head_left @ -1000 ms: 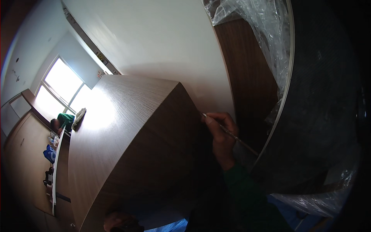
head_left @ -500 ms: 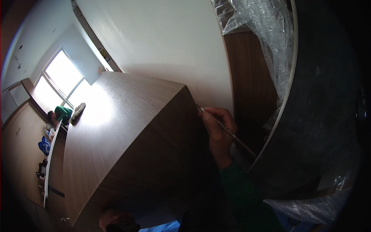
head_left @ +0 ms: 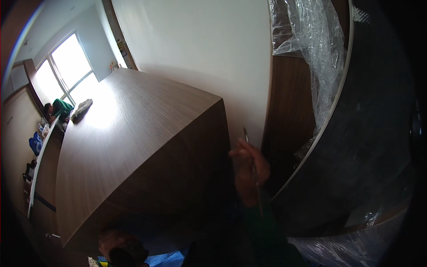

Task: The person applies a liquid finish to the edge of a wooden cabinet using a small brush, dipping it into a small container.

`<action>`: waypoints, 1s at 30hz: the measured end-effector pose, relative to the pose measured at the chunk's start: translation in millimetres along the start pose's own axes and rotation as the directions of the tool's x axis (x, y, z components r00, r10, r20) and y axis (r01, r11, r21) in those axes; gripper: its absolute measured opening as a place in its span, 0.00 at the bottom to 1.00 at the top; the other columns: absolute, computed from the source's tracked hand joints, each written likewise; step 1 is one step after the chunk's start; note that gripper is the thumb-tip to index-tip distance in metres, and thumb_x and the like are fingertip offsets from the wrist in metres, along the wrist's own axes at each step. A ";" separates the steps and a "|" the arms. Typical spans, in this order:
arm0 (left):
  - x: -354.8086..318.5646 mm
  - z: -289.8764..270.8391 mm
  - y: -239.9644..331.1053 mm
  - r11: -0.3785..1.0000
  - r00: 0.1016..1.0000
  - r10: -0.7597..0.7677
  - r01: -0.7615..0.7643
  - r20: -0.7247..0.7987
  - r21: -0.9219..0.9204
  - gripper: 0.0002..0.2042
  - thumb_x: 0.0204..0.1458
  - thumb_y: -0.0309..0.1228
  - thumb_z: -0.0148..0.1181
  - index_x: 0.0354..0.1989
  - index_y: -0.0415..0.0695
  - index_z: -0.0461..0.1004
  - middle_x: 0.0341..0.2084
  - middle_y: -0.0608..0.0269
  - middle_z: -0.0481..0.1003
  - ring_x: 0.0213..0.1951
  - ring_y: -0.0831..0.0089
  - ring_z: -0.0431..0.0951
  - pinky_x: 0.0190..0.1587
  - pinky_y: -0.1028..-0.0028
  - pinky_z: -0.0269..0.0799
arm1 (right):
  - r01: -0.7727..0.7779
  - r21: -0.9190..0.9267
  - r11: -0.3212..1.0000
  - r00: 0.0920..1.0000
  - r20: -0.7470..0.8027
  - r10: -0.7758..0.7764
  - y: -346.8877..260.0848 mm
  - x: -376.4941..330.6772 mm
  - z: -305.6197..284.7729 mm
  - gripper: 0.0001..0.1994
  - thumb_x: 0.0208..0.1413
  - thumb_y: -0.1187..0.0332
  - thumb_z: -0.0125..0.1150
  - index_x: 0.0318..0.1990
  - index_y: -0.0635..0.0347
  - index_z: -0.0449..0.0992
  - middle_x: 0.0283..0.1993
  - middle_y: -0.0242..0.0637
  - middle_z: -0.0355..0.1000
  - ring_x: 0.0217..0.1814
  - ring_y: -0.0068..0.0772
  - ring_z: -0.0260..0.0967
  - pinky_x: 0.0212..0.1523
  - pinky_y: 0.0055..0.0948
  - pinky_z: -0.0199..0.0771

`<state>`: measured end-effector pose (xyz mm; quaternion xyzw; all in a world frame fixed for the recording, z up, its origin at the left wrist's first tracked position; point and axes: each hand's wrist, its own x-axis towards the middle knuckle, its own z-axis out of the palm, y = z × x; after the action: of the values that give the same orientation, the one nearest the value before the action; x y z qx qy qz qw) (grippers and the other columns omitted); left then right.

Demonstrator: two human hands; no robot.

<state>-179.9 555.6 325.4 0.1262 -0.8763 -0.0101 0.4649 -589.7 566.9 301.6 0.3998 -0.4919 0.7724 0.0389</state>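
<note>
My right hand pinches a thin paintbrush, its tip up and its handle running down along the wrist. The brush tip stands a little apart from the near right edge of a brown wood-grain cabinet, in front of a white panel. At the lower edge, my left hand is in shadow below the cabinet's front edge. Its fingers look curled round a dark object that I cannot make out.
Crumpled clear plastic film hangs over a brown panel beside a dark curved-looking surface. A pale cloth lies on the cabinet's far left edge. Beyond it, a person in green bends near a bright window.
My right hand has drawn back from the cabinet edge, moving down with the brush, whose tip now points up. The view has shifted slightly. My left hand stays low beside the cabinet.
</note>
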 end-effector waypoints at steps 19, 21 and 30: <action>5.4 3.2 19.3 0.982 0.981 -0.190 0.190 0.032 0.010 0.49 0.33 0.70 0.72 0.51 0.38 0.65 0.33 0.56 0.75 0.32 0.66 0.80 0.34 0.69 0.76 | -0.538 -0.249 0.805 0.760 0.270 0.591 -16.3 -260.6 -77.0 0.13 0.63 0.67 0.62 0.51 0.65 0.78 0.48 0.49 0.79 0.52 0.41 0.78 0.54 0.36 0.76; 9.9 13.5 22.2 0.961 0.967 -0.255 0.254 0.000 -0.113 0.49 0.34 0.70 0.71 0.51 0.37 0.65 0.35 0.55 0.74 0.32 0.65 0.80 0.33 0.68 0.76 | -0.478 -0.251 0.842 0.792 0.291 0.537 -17.7 -262.1 -78.9 0.13 0.62 0.68 0.63 0.50 0.66 0.78 0.48 0.49 0.79 0.51 0.41 0.79 0.53 0.36 0.76; 15.3 45.4 59.0 0.828 0.832 -0.548 0.527 -0.079 -0.191 0.49 0.36 0.69 0.71 0.54 0.36 0.66 0.36 0.55 0.74 0.33 0.66 0.80 0.37 0.69 0.77 | -0.535 -0.249 0.807 0.815 0.102 0.571 -47.0 -274.0 -81.7 0.09 0.60 0.71 0.65 0.45 0.66 0.79 0.41 0.45 0.81 0.45 0.38 0.81 0.48 0.32 0.79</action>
<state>-237.7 604.7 320.0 0.3306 -0.7690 -0.2030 0.5081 -430.2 747.0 140.1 0.2974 -0.6670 0.6565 -0.1892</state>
